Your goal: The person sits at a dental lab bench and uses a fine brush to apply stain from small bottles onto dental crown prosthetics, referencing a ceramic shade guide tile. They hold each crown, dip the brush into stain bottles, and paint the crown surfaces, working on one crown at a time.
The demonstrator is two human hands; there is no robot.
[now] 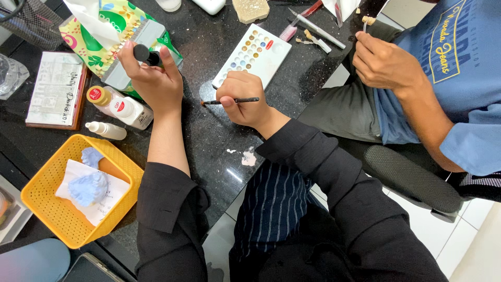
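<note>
My left hand (151, 78) is raised over the black counter and pinches a small black round-headed holder (142, 53) between thumb and fingers. My right hand (242, 99) grips a thin black brush (229, 101), its tip pointing left toward my left hand. Just beyond my right hand lies a white palette (258, 52) with several small wells of colour. Both my sleeves are black.
A yellow basket (47, 177) at the left holds paper and a blue dental cast (87, 187). Small white bottles (122, 107), a tissue pack (104, 31) and a notepad (55, 89) lie beyond it. Another person's hand (383, 62) works at the upper right, holding a small tool.
</note>
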